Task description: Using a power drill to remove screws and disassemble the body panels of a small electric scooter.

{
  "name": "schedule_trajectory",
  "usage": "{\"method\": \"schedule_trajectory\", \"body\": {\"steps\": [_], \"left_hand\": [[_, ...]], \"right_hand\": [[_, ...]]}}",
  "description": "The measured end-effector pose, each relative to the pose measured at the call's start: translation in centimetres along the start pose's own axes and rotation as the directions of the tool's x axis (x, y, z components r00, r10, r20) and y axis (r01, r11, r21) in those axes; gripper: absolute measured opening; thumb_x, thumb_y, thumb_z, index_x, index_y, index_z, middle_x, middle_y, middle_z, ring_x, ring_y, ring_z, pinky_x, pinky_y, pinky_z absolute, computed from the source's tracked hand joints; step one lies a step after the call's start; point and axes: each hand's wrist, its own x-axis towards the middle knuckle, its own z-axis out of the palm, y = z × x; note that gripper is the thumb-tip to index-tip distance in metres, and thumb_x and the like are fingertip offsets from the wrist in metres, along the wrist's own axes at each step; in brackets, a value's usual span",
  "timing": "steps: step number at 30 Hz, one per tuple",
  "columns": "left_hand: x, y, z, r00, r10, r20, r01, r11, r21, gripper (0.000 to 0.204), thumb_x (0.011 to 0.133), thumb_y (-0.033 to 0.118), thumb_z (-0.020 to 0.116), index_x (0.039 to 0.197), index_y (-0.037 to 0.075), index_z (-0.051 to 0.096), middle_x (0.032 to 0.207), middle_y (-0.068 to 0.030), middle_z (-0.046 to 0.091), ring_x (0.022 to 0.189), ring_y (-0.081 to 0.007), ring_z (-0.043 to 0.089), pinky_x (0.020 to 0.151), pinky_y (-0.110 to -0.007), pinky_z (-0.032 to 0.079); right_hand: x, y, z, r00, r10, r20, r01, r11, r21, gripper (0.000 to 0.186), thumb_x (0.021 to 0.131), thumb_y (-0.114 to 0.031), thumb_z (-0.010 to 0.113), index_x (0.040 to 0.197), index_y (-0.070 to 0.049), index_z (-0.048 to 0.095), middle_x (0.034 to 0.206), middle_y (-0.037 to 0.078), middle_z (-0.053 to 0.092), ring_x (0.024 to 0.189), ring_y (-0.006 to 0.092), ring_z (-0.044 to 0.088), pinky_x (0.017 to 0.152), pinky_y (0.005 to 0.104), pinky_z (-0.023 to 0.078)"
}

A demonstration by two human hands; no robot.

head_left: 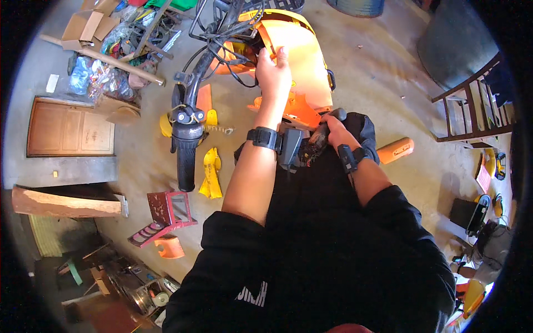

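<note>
My left hand [273,75] is closed at the inner edge of a large orange vehicle body panel [302,58], thumb on top and some fingertips hidden. Lower and to the right, my right hand [337,132] is wrapped round a dark, worn thing with a rounded grey end [337,114]; its kind is unclear. Beside that hand is a jagged orange lower part [300,111] of the bodywork. Left of my left forearm stands a handlebar with a black rubber grip [186,161]. Loose black cables [214,39] loop between the handlebar and the panel.
Yellow pieces [210,172], a maroon frame-like part [166,213] and a curved orange piece [170,247] lie on the floor at left. Another orange piece [396,150] is right of my leg. A ladder-like metal rack [472,108] and large drum [458,41] stand at right.
</note>
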Motion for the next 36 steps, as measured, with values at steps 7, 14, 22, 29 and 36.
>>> {"method": "schedule_trajectory", "body": {"steps": [7, 14, 22, 29, 36], "left_hand": [[0.2, -2.0, -2.0, 0.996, -0.028, 0.084, 0.018, 0.994, 0.111, 0.028, 0.091, 0.021, 0.061, 0.103, -0.003, 0.053, 0.097, -0.0215, 0.064, 0.091, -0.0377, 0.062, 0.081, -0.043, 0.048], [0.2, -2.9, -3.2, 0.912, 0.344, 0.224, -0.410, 0.747, 0.524, 0.026, 0.085, 0.008, 0.062, 0.108, -0.002, 0.053, 0.105, -0.0193, 0.060, 0.099, -0.0351, 0.058, 0.092, -0.044, 0.044], [-1.3, -2.9, -5.2, 0.779, 0.218, 0.588, -0.598, -0.026, 0.801, 0.040, 0.088, 0.012, 0.049, 0.122, -0.009, 0.051, 0.120, -0.0263, 0.058, 0.128, -0.0404, 0.042, 0.115, -0.050, 0.023], [2.4, -2.3, -5.5, 0.824, -0.015, 0.566, -0.513, -0.441, 0.736, 0.033, 0.092, 0.019, 0.047, 0.112, 0.002, 0.066, 0.114, -0.0101, 0.066, 0.120, -0.0281, 0.052, 0.115, -0.047, 0.016], [1.7, -1.9, -8.9, 0.804, -0.094, 0.587, -0.575, -0.378, 0.726, 0.031, 0.092, 0.019, 0.046, 0.107, 0.006, 0.069, 0.105, -0.0066, 0.068, 0.112, -0.0246, 0.055, 0.115, -0.046, 0.017]], "right_hand": [[-0.2, 1.3, 2.5, 0.964, 0.267, 0.014, -0.266, 0.954, 0.141, 0.017, 0.080, -0.008, 0.058, 0.096, -0.004, 0.056, 0.082, 0.011, 0.062, 0.068, 0.0285, 0.062, 0.063, 0.0463, 0.055], [-0.1, 1.0, 1.0, 0.988, 0.142, -0.064, -0.134, 0.984, 0.113, 0.015, 0.079, -0.005, 0.059, 0.093, -0.005, 0.054, 0.078, 0.011, 0.058, 0.065, 0.0273, 0.060, 0.060, 0.0427, 0.054], [-2.4, -1.6, 3.8, 0.992, -0.057, 0.117, 0.065, 0.996, -0.068, 0.013, 0.081, -0.003, 0.057, 0.093, -0.004, 0.053, 0.079, 0.011, 0.057, 0.062, 0.0263, 0.059, 0.058, 0.0408, 0.054], [-2.6, -3.2, 1.3, 0.906, -0.279, 0.319, 0.356, 0.909, -0.216, 0.015, 0.081, -0.004, 0.057, 0.096, -0.006, 0.054, 0.079, 0.011, 0.058, 0.064, 0.0266, 0.060, 0.060, 0.0427, 0.053], [-6.2, -10.8, 9.3, 0.931, 0.362, -0.048, -0.355, 0.928, 0.111, 0.015, 0.080, -0.005, 0.060, 0.094, -0.006, 0.055, 0.077, 0.012, 0.059, 0.065, 0.0271, 0.061, 0.061, 0.0442, 0.054]]}}
